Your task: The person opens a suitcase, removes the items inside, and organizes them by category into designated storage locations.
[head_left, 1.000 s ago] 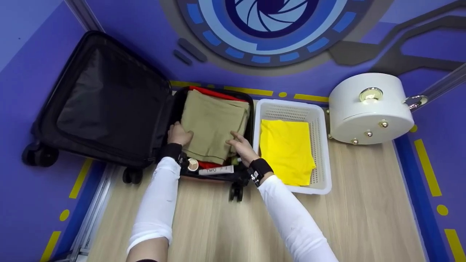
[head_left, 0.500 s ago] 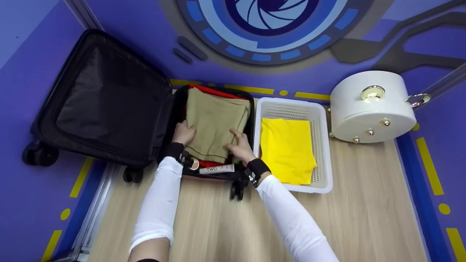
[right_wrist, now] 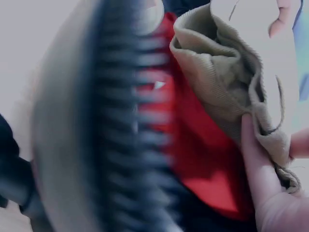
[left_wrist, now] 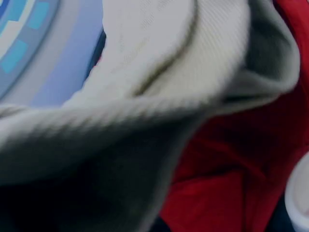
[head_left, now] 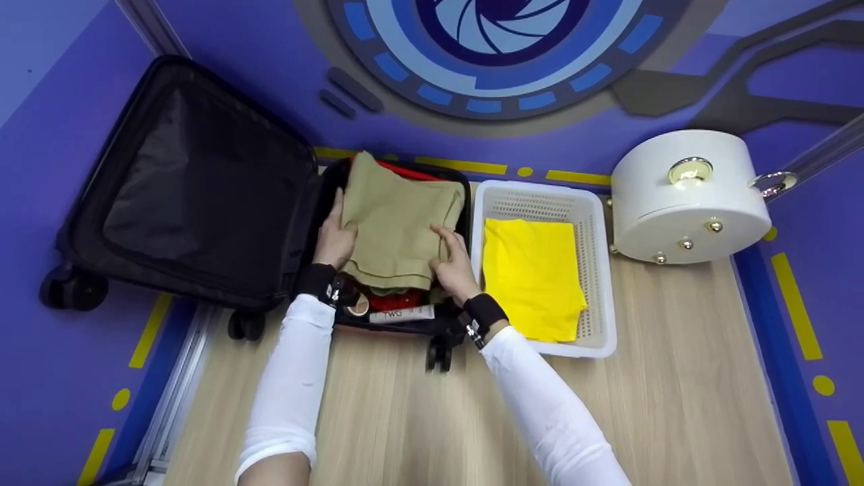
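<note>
A folded khaki garment (head_left: 401,226) lies over red cloth (head_left: 398,299) in the right half of an open black suitcase (head_left: 464,179). My left hand (head_left: 335,236) grips the garment's left edge. At its right edge, my right hand (head_left: 455,265) pinches the layers; the right wrist view shows the thumb (right_wrist: 258,159) against the cloth and fingers on the other side. The near edge of the garment (right_wrist: 212,82) is lifted off the red cloth, its folds gaping. Below it lie a white tube (head_left: 401,314) and a round compact (head_left: 359,305), partly hidden by the left wrist.
The suitcase lid (head_left: 209,189) leans open at the left. Right of the suitcase stands a white plastic basket (head_left: 599,283) holding folded yellow cloth (head_left: 533,280). A white drum-shaped case with gold fittings (head_left: 688,202) stands at the back right, near the purple wall (head_left: 540,152).
The garment's near edge has moved away from me and up, showing more red cloth. Its far left corner now sticks up higher. Both hands have shifted slightly along its sides.
</note>
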A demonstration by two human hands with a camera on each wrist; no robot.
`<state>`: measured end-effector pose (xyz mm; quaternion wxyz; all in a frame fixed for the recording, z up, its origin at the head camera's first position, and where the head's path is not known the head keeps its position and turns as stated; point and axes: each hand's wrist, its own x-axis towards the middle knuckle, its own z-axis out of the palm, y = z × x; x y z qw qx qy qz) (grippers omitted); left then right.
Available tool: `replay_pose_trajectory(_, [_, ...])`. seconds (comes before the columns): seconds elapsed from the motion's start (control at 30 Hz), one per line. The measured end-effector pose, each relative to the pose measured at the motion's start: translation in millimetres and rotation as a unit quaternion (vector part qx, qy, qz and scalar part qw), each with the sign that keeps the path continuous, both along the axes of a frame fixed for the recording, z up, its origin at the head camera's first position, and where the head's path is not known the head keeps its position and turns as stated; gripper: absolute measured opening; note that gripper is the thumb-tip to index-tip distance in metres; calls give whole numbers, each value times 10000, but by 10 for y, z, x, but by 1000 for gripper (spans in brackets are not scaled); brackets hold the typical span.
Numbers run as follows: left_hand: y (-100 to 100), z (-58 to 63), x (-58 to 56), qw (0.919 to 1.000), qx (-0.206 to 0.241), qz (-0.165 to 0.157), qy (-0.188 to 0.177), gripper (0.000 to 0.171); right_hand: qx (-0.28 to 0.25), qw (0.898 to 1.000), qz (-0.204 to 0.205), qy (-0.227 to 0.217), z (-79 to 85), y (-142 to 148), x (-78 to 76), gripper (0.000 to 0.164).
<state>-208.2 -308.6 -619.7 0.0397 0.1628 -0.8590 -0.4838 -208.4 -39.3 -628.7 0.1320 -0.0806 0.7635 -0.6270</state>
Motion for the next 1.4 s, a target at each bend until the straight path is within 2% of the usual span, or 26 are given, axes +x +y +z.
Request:
replay_pose_trajectory(0.17, [270,517,255,9978,433,-16,509,89,-462,9987,-51,203,170,108,-6,75])
replay_pose_trajectory(0.4, [521,729,320,9874,708,79,1416,83,-583,9943,-114,884,436,331,-21,74])
replay_pose_trajectory(0.53, [755,837,333,9787,923,8,1835,73,-663,9916,-224,1085,583,568,-44,74])
replay_pose_trajectory(0.6, [881,854,343,9756,1011,-100,1946,67,-739,9901,-257,1161,629,707,-58,74])
replay_pose_trajectory(0.8, [1261,783,346,9703,1283,-635,1950,52,-861,9886,-387,1173,685,1160,-42,76])
replay_pose_trajectory(1.0, [1665,618,358,9687,1464,-1040,1714,51,-701,9889,-794,1041,595,1583,34,72])
replay_pose_trajectory(1.17, [1968,471,389,9768,1159,-1375,1167,56,-640,9901,-1103,593,428,1916,72,65])
replay_pose_trajectory(1.27, [2117,384,387,9760,1001,-1745,835,62,-322,9911,-1176,530,320,2101,77,65])
replay_pose_trajectory(1.33, [2205,272,357,9718,1019,-2007,698,67,-95,9913,-1179,570,254,2212,78,67])
replay_pose_trajectory(1.37, [2252,245,359,9712,867,-2124,644,70,-3,9913,-1172,596,227,2260,79,67])
replay_pose_trajectory(1.4, [2292,21,289,9699,775,-2217,638,72,78,9913,-1164,605,203,2304,82,67])
